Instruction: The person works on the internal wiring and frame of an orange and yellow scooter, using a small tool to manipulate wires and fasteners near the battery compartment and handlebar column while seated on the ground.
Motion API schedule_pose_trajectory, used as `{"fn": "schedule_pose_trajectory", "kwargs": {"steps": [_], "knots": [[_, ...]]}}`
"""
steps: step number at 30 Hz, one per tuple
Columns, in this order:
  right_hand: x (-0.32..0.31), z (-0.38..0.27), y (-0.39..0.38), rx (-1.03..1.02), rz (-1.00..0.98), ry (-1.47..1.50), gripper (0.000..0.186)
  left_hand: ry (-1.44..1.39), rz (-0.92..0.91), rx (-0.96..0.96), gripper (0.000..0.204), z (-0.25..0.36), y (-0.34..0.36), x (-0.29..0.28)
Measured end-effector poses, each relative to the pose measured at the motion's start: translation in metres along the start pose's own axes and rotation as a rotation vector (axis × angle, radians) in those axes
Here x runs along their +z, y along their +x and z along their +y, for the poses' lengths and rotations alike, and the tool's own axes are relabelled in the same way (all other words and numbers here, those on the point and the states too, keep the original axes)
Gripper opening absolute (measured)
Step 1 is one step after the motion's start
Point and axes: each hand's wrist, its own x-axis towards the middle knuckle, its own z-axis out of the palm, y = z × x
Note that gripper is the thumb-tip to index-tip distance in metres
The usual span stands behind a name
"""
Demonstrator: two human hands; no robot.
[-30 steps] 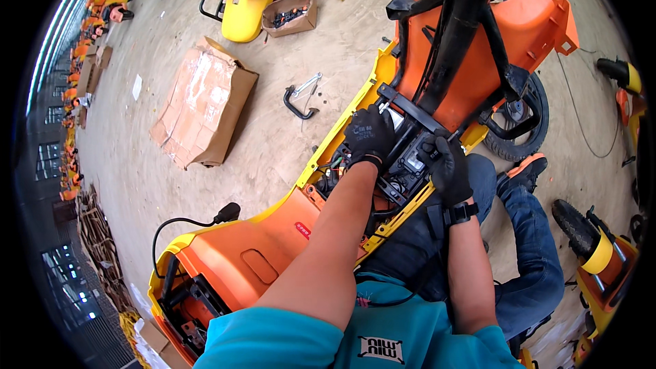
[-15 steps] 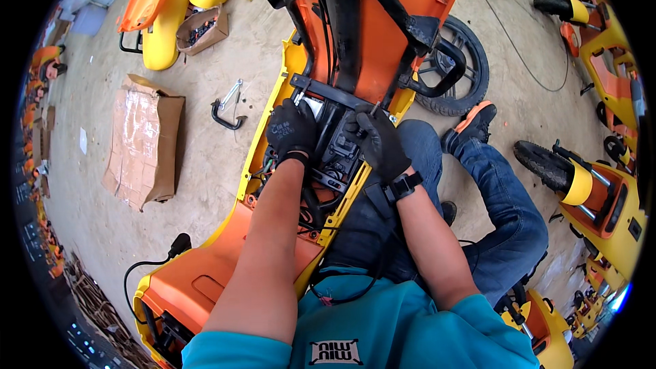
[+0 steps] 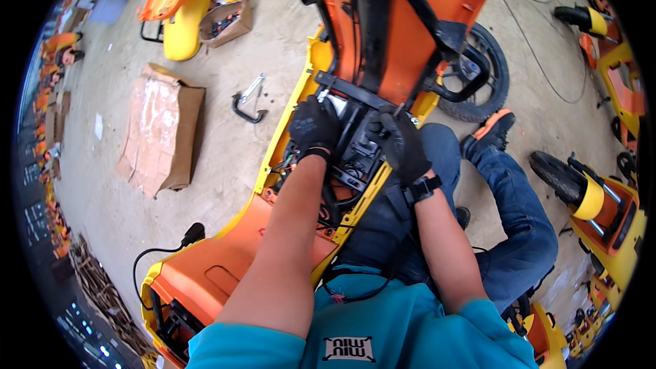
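An orange and yellow scooter body (image 3: 225,270) lies in front of me, its inner parts exposed. A flat black crossbar (image 3: 355,91) spans its opening below the black frame tube. My left hand (image 3: 314,125), in a black glove, is closed at the bar's left end, beside a small silver piece; what its fingers grip is hidden. My right hand (image 3: 404,147), gloved alike, pinches near the bar's right end, where a thin piece sticks up from the fingertips, too small to name. Between the hands sit black housings (image 3: 362,140) and cables.
To the left, a brown cardboard box (image 3: 157,133) lies near a wrench (image 3: 253,87) and a curved black bar (image 3: 246,111). An open box of small parts (image 3: 225,24) stands beyond. A wheel (image 3: 488,78) rests at right, near my outstretched leg (image 3: 509,198); more scooters line the right side.
The whole view has shifted, so the scene sits further right in the picture. Both hands stay at the crossbar's ends, with little change against the scooter.
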Motion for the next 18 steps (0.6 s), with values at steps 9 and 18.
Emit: {"fn": "schedule_pose_trajectory", "kwargs": {"steps": [9,18], "knots": [[0.002,0.003,0.0015,-0.012,0.035,-0.026,0.019,-0.04,0.037,-0.016,0.033,-0.0019,-0.0024,-0.0006],[0.0,0.0022,0.0029,-0.005,0.035,0.003,0.018,-0.067,-0.006,-0.039,0.034,0.0003,-0.002,-0.0062]]}}
